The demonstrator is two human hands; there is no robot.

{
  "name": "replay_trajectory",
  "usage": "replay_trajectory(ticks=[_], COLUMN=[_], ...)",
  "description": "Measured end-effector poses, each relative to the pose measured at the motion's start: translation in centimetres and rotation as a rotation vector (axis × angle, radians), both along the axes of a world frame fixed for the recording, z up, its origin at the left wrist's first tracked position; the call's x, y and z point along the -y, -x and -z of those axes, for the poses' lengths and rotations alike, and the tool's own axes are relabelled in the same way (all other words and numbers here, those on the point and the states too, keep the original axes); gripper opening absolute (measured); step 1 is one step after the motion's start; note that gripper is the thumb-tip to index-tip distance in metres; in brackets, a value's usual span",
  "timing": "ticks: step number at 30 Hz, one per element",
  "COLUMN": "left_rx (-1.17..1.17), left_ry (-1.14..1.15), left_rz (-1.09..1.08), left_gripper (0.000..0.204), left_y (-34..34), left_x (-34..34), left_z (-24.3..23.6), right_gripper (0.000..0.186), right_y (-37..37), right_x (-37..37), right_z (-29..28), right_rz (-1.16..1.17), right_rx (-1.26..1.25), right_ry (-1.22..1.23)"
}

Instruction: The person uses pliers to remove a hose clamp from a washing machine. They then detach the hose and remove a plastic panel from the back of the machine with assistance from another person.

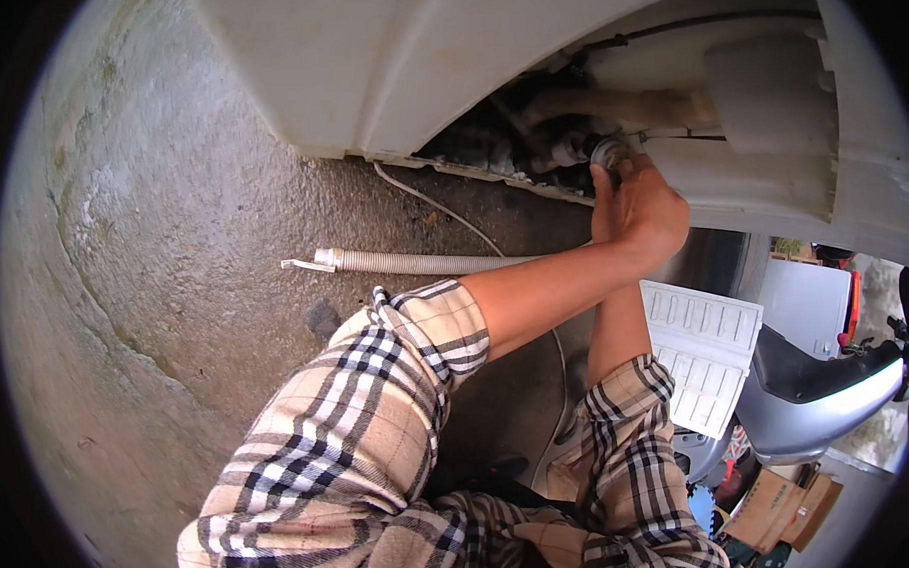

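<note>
Both my hands reach into the open, dark underside of a large white housing (366, 47). My left hand (652, 205) is closed, its fingers around a small round part (607, 153) with a shiny rim at the opening's lower edge. Behind the left wrist, my right hand (602, 211) is partly hidden, its visible fingers pressed against the same part. The forearms cross, the left one lying over the right. Next to the round part are a pale fitting (570, 148) and dark, dirty machinery. A pale corrugated hose (424, 260) lies below, passing behind my left forearm.
A thin pale cord (442, 206) runs from the housing across the wet concrete floor (203, 263). To the right are a white ribbed panel (692, 346), a grey and black motorbike seat section (819, 386) and a cardboard box (768, 508).
</note>
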State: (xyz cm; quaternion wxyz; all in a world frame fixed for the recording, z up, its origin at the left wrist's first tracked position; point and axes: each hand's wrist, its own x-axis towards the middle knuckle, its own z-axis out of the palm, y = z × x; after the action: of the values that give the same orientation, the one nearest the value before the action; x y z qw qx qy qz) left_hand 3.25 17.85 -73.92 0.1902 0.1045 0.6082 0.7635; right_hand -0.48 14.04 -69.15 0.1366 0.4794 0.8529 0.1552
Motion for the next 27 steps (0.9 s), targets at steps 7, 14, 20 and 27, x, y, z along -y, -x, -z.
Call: replay_trajectory(ticks=[7, 14, 20, 27], left_rx=[-0.028, -0.075, -0.106, -0.124], left_ry=[-0.004, 0.037, 0.091, 0.197], left_rz=[0.041, 0.043, 0.037, 0.182], left_gripper=[0.025, 0.024, 0.025, 0.034], left_y=[-0.5, 0.2, 1.0, 2.0], left_x=[0.5, 1.5, 1.8, 3.0], left_z=[-1.1, -0.9, -1.2, -2.3], right_gripper=[0.047, 0.052, 0.051, 0.048], right_y=[-2.9, -1.3, -1.3, -1.7], right_x=[-1.8, 0.1, -0.1, -2.4], right_z=[1.6, 1.0, 1.5, 3.2], right_rz=[-0.091, -0.135, -0.214, -0.256], right_rx=[0.019, 0.218, 0.129, -0.151], right_ry=[-0.207, -0.303, -0.329, -0.204])
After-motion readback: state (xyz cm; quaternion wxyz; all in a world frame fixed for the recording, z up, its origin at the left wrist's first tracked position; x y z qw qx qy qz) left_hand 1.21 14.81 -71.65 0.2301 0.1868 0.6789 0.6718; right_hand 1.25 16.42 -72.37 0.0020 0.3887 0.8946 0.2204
